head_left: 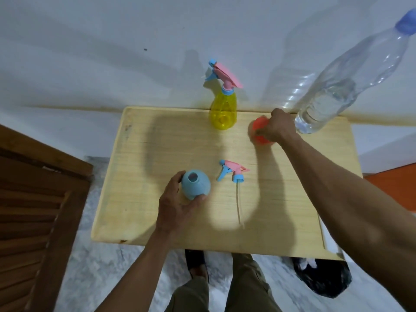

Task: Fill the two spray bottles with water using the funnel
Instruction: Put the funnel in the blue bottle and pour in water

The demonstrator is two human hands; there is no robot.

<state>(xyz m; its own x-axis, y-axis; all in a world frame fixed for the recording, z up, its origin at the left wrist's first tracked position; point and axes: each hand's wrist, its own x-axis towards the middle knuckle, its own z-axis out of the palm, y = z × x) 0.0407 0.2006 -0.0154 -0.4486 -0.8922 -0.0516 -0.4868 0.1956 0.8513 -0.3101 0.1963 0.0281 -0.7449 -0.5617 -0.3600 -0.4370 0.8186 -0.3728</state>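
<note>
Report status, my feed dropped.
Left hand holds open blue bottle. Right hand grips orange funnel. Sprayer head lies between, path clear.

Yellow plastic spray bottle is standing at the wooden table's far edge; clear water bottle is occupying its far right corner; detached pink-and-blue trigger sprayer is lying centrally.

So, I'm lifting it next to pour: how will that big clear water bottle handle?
The water bottle is tall with water only in its lower part, so probably bottom-heavy yet tippable. Its thin ribbed walls may flex when squeezed. The blue cap looks on, so spilling seems unlikely.
</note>
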